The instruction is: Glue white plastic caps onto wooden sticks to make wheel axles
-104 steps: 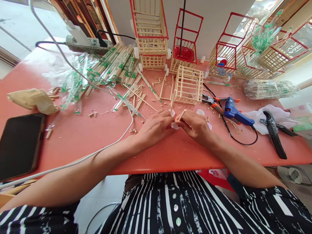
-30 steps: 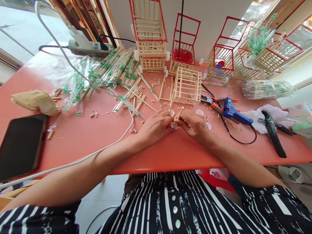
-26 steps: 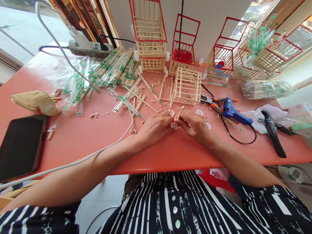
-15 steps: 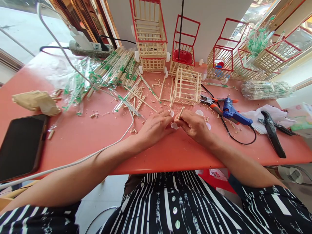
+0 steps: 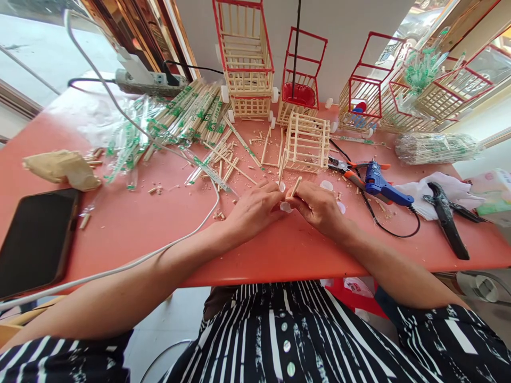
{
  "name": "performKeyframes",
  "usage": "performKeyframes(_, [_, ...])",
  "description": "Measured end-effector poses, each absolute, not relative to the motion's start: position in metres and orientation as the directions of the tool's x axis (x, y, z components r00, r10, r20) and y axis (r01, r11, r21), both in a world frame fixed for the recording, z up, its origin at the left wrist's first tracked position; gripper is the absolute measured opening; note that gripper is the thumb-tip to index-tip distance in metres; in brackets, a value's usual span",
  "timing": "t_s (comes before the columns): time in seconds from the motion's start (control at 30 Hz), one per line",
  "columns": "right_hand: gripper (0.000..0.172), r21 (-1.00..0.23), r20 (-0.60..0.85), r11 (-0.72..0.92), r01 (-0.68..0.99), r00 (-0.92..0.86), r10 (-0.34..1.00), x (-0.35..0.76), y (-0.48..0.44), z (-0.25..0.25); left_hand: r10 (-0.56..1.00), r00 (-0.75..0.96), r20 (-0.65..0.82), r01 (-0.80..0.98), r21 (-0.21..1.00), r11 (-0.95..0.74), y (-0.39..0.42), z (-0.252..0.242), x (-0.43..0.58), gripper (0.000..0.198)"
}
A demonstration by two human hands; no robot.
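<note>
2 bare hands meet near the middle of the coral-red tabletop (image 5: 255, 260), their fingertips close together but with a narrow gap showing between them. The right hand (image 5: 319, 203) is drawn in narrow, thumb against bent fingers, pinching a short, pale, round wooden stick (image 5: 296, 186). That stick sits on the right hand's inner side, in the gap and so nearer the right hand than the left. Its long axis slants: the free end points away from the body and slightly to the right, while the lower end runs down into the pinch, toward the left fingertips.

The left hand (image 5: 257, 205) lies palm down with its fingers bent and close together; its fingertips are hidden, so I cannot tell whether it grips anything. Just beyond its fingertips is 1 round, translucent white plastic disc (image 5: 281, 186). A 2nd translucent disc, cup-like and whitish (image 5: 285, 207), lies between the hands, just below the stick's lower end, on the side nearer the body. 2 more discs lie around the right hand: a flat, round white disc (image 5: 326, 185) beyond its knuckles and a small, pale lilac disc (image 5: 340, 207) by its outer edge.

Directly beyond the gap sits an open basket of pale wooden slats (image 5: 307, 139), apart from the right hand.
</note>
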State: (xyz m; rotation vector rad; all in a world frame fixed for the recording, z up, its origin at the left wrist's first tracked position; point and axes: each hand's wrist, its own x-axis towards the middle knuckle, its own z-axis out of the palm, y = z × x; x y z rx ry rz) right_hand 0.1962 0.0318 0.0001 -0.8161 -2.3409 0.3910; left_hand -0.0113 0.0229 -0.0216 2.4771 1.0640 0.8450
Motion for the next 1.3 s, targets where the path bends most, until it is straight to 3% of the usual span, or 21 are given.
performKeyframes(0.43, [0.025,-0.471,0.430,0.745,0.472,-0.614,0.661,0.1952,0.0320,-0.0003,0.750,0.570,0.336,0.565,0.503,-0.655,0.0230,-0.0193,-0.0109,0.012])
performKeyframes(1.3, [0.028,-0.481,0.418,0.736,0.478,-0.612,0.671,0.1970,0.0325,-0.0018,0.746,0.558,0.364,0.574,0.479,-0.664,0.0233,-0.0193,-0.0106,0.014])
